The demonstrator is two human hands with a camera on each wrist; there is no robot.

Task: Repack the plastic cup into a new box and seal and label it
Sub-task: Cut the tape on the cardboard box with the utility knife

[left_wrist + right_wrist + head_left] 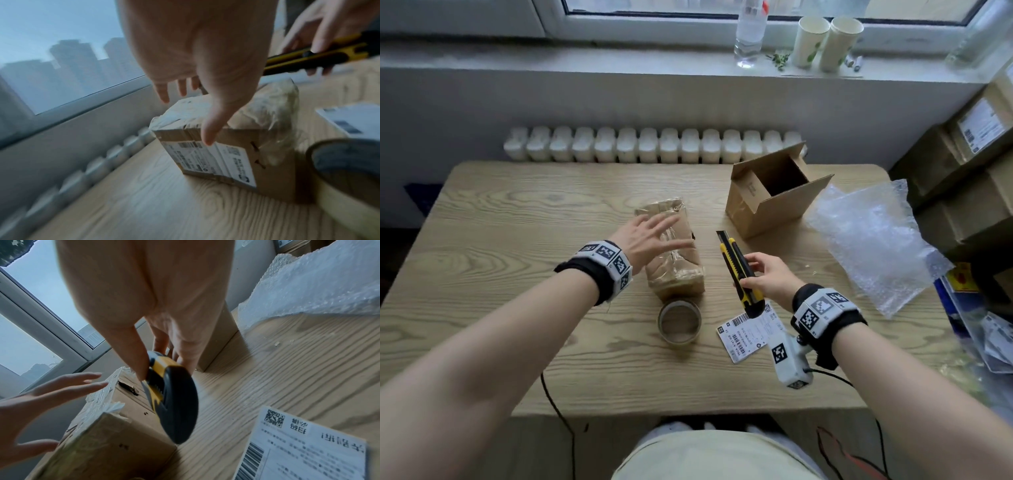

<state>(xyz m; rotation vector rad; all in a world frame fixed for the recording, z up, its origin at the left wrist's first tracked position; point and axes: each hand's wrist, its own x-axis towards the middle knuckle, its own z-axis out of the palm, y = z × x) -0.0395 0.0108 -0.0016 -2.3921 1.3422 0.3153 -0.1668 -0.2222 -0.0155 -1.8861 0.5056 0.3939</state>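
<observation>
A taped-up brown parcel (674, 250) (226, 146) (115, 431) lies in the middle of the wooden table (517, 240). My left hand (650, 240) (205, 81) (51, 395) hovers over it with fingers spread, holding nothing. My right hand (767, 277) (160, 331) grips a yellow-and-black utility knife (739, 270) (320, 56) (170, 399) just right of the parcel, blade out and pointing away. An empty open cardboard box (774, 195) stands at the back right. A tape roll (679, 323) (345, 178) and a printed label (750, 330) (308, 451) lie near the front. The cup is hidden.
A sheet of bubble wrap (873, 240) (318, 285) covers the table's right side. Stacked cardboard boxes (969, 164) stand to the right. On the windowsill behind are a bottle (750, 31) and two paper cups (825, 42). A radiator (654, 145) runs along the table's far edge.
</observation>
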